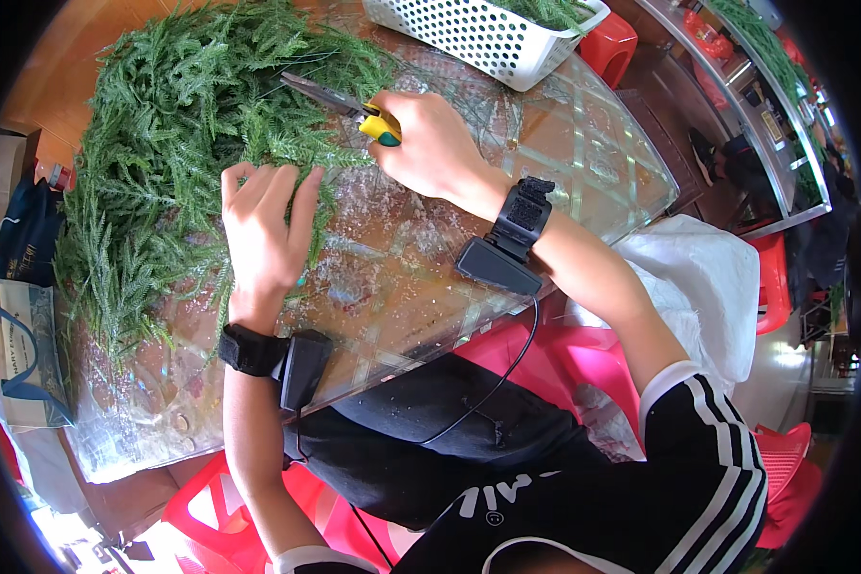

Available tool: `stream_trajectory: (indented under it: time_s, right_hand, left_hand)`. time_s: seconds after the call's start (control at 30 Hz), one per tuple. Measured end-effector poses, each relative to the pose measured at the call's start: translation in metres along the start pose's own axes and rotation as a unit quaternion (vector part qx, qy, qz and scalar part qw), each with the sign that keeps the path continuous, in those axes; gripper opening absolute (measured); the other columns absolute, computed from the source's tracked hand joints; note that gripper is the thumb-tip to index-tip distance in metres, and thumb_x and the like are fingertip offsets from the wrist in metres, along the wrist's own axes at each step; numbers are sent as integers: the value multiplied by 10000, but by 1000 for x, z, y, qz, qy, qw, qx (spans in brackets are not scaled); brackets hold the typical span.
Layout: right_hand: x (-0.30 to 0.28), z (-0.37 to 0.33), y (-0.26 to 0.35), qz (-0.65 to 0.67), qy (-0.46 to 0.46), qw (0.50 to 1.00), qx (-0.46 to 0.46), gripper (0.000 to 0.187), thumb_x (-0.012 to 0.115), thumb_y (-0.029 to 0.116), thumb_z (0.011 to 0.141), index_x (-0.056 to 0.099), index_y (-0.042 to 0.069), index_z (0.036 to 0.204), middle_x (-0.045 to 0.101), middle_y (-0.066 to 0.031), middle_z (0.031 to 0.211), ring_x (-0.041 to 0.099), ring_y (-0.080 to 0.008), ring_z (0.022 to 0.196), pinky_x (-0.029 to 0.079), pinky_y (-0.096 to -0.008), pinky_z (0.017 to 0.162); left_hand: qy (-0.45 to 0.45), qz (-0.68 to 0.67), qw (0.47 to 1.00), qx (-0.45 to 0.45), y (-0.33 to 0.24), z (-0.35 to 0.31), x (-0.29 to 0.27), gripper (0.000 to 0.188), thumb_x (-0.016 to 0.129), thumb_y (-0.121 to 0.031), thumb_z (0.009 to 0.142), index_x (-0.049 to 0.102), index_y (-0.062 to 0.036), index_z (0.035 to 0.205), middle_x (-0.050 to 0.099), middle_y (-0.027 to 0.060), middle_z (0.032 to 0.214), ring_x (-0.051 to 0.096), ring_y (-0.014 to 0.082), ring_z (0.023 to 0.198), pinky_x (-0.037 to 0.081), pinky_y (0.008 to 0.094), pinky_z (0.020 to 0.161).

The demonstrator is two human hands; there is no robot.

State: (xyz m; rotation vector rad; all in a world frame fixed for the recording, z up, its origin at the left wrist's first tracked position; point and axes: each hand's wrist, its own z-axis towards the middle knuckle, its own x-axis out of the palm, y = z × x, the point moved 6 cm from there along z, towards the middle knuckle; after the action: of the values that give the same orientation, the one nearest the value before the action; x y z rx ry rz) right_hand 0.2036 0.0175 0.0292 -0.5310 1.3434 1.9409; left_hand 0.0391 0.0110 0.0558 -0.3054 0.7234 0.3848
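In my right hand [429,143] is a pair of pliers [378,126] with yellow and green handles. Its dark metal jaws point to the far left, over a large heap of green artificial pine branches [177,124]. My left hand [270,225] lies at the near right side of this heap, fingers curled over a pine sprig [306,151]; the greenery partly hides their tips. Both wrists wear black straps with small dark boxes.
The heap covers much of the table's left side, and whitish flecks lie on the clear table cover [354,287]. A white perforated basket [488,43] with more greenery stands at the far edge. Paper bags [29,335] stand at the left; a white sack [694,287] is at the right.
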Motion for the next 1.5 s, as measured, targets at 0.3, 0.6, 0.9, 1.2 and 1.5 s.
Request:
stream_trajectory:
  time_s: [0.3,0.6,0.9,1.2,1.5]
  right_hand:
    - [-5,-3,5,-38,-102,990,-92,293,649,106,652,608,1,922,613,-149,807,608,-330,704,474,-393,622]
    - [1,-5,9,-56,-69,990,-106,310,664,107,635,622,19,929,617,-122,820,618,-306,722,492,-374,634]
    - [3,-5,8,-44,-73,989,-119,298,663,90,634,643,26,925,636,-118,841,632,-294,736,507,-356,637]
    - [6,-6,8,-22,-49,993,-103,289,658,87,639,639,0,914,642,-140,837,634,-303,718,503,-357,631]
    - [15,-5,6,-35,8,996,-85,314,655,92,646,628,-22,937,641,-166,838,633,-315,715,497,-370,629]
  left_hand:
    - [-27,18,997,-67,10,-2,1,199,579,-100,848,521,-6,682,436,94,559,405,274,519,348,358,698]
    - [-59,34,991,-112,19,-6,-1,223,564,-130,869,523,-4,691,458,101,563,386,278,540,342,350,690]
    - [-60,27,990,-124,21,-7,0,227,567,-137,869,525,1,694,475,108,572,394,279,568,344,356,685]
    - [-35,13,991,-128,19,-7,5,224,572,-131,861,523,-2,684,490,117,572,398,283,563,348,362,678]
    - [-9,10,995,-99,16,-5,9,223,571,-118,854,516,-13,666,499,111,556,428,298,513,357,356,680]
